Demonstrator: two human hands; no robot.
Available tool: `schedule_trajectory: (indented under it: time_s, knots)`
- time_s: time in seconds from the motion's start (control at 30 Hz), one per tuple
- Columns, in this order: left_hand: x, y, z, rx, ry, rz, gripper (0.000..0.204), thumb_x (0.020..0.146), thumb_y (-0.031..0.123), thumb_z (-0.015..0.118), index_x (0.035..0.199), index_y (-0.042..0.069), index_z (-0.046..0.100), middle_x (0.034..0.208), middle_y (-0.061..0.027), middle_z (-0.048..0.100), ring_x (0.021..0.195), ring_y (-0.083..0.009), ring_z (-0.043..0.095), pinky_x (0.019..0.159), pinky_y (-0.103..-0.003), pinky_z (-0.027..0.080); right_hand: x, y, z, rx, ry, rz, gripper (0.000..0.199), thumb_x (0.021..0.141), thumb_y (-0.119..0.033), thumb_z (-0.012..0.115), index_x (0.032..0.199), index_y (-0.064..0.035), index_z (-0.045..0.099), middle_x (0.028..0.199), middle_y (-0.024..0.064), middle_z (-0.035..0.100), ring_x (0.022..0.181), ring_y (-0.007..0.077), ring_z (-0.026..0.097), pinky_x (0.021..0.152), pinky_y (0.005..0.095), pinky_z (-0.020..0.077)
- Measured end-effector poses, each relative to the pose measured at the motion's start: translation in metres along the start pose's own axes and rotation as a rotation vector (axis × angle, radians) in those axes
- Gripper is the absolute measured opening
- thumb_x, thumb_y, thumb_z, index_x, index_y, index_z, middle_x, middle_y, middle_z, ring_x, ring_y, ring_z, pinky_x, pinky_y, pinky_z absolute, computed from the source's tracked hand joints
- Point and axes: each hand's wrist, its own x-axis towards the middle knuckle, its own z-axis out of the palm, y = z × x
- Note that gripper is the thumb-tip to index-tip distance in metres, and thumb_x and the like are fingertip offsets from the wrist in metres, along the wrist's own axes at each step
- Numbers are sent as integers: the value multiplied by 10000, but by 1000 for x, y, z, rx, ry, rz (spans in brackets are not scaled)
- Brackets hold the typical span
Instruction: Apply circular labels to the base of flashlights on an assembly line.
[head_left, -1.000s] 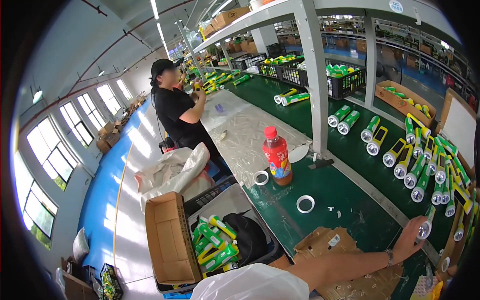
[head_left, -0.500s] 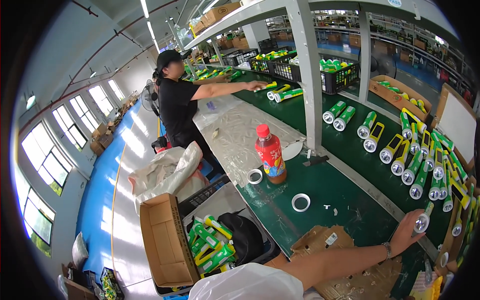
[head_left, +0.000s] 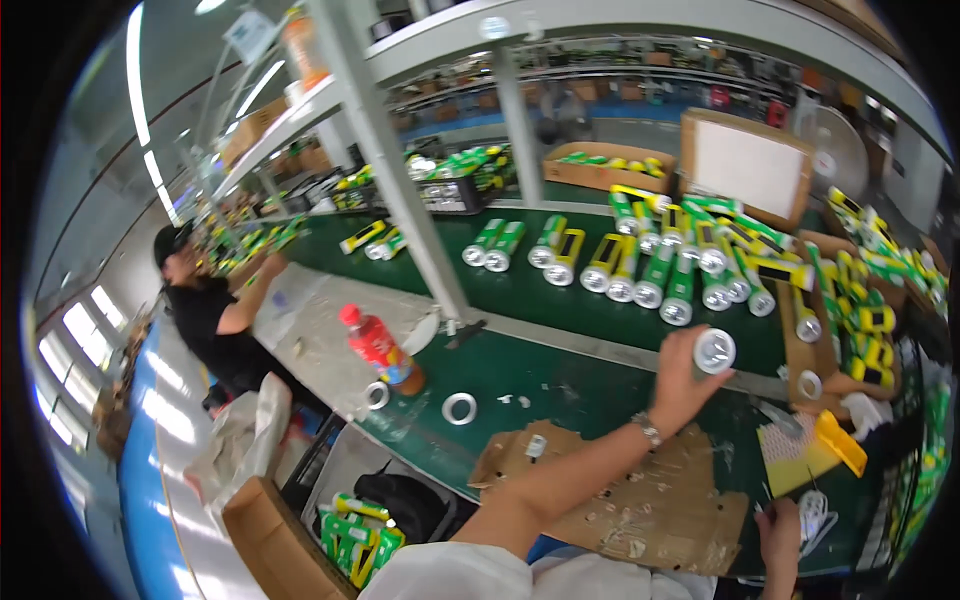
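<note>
My left hand (head_left: 683, 382) is closed around a flashlight, whose round silver lens end (head_left: 714, 350) faces me; the fingers and palm hide most of its body. It is held just above the front edge of the green belt. My right hand (head_left: 778, 528) is low at the right, fingers drawn together at a thin thing I cannot make out. A coiled white cable (head_left: 816, 520) lies right beside it. Under my left forearm is a flattened piece of brown cardboard (head_left: 640, 505). Several green and yellow flashlights (head_left: 655, 277) lie beyond my left hand on the belt.
A carton (head_left: 812, 370) packed with flashlights stands at the right, near a yellow tool-like object (head_left: 838, 445). A red-labelled drink bottle (head_left: 380, 350) and a white ring (head_left: 459, 408) are on the left of the table. A grey post (head_left: 400, 170) rises ahead. A co-worker (head_left: 205, 310) stands far left.
The view has swung to the right, and my right hand has come into sight. My left hand still grips the flashlight. The co-worker's arm has drawn back from the flashlights on the belt.
</note>
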Motion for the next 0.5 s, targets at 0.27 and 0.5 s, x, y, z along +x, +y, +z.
schedule_trajectory:
  time_s: [0.27,0.5]
  knots:
    - [-3,42,-2,31,-192,154,607,587,82,787,1109,52,480,1058,-117,486,970,-279,472,843,-360,399,17,-63,-10,258,204,-173,178,737,-78,647,897,-11,609,738,147,607,635,281,594,563,323,460]
    - [-19,56,0,-563,-346,-214,590,729,22,669,1248,60,390,1147,-94,481,1070,-192,471,938,-324,374,16,-43,-4,552,265,-101,144,782,-60,629,914,-5,642,756,67,623,603,123,546,551,250,427]
